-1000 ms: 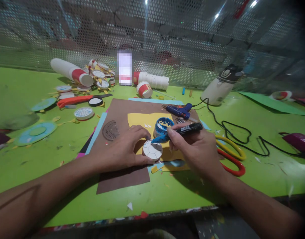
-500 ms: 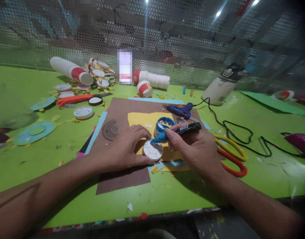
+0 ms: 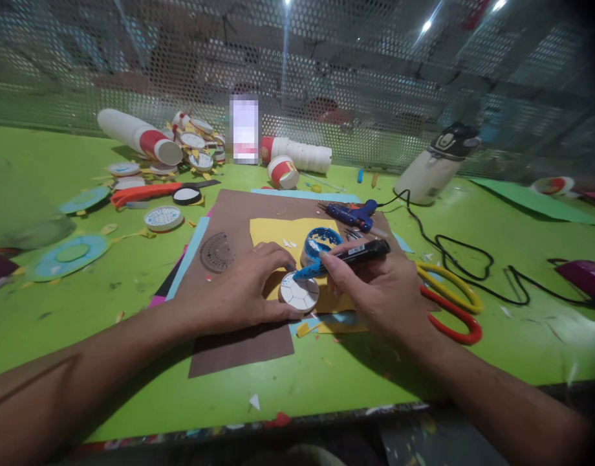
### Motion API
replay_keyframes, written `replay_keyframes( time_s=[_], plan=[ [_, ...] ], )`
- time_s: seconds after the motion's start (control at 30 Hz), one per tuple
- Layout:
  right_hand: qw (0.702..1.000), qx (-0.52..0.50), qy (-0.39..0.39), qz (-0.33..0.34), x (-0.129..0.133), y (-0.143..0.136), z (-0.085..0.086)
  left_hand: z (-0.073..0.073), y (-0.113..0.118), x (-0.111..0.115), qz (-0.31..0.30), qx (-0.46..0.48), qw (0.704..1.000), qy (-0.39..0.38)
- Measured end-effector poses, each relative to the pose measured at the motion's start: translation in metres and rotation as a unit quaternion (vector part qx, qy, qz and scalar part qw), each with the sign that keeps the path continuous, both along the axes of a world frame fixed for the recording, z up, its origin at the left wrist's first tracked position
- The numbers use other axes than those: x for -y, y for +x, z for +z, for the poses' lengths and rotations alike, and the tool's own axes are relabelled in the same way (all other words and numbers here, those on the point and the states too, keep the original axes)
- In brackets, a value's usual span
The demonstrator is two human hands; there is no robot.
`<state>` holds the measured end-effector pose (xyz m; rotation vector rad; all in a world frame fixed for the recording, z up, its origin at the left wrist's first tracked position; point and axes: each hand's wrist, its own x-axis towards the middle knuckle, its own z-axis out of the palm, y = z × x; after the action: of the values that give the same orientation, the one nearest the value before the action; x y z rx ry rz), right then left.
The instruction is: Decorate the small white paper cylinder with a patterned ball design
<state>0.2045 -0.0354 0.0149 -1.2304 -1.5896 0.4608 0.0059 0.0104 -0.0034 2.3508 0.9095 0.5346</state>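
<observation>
My left hand (image 3: 249,285) holds a white paper disc (image 3: 300,294) by its left edge between thumb and fingers. Thin lines divide the disc's top, and small blue marks show near its upper left. In my right hand (image 3: 379,285) is a black marker (image 3: 358,255), whose blue-stained front end reaches the disc's upper part. Just behind the disc stands a round blue-rimmed container (image 3: 310,243). Yellow paper (image 3: 266,230) lies beneath, over brown sheets (image 3: 239,353).
Scissors with yellow and red handles (image 3: 465,327) lie by my right wrist. Behind are a blue glue gun (image 3: 348,215) with a black cord, a bottle (image 3: 423,175), and stacked paper cups (image 3: 304,155). An orange cutter (image 3: 147,193) and finished discs (image 3: 163,219) lie left.
My right hand and the marker have shifted very slightly to the left. My left hand and the disc look nearly unchanged.
</observation>
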Motion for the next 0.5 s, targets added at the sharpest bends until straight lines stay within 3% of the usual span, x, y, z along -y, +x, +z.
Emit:
replay_keyframes(
  time_s=[0.5],
  plan=[
    [1.000, -0.028, -0.006, 0.007, 0.0012, -0.0015, -0.0027, -0.0010, -0.0001, 0.0004, -0.001, -0.004, 1.000, 0.003]
  ],
)
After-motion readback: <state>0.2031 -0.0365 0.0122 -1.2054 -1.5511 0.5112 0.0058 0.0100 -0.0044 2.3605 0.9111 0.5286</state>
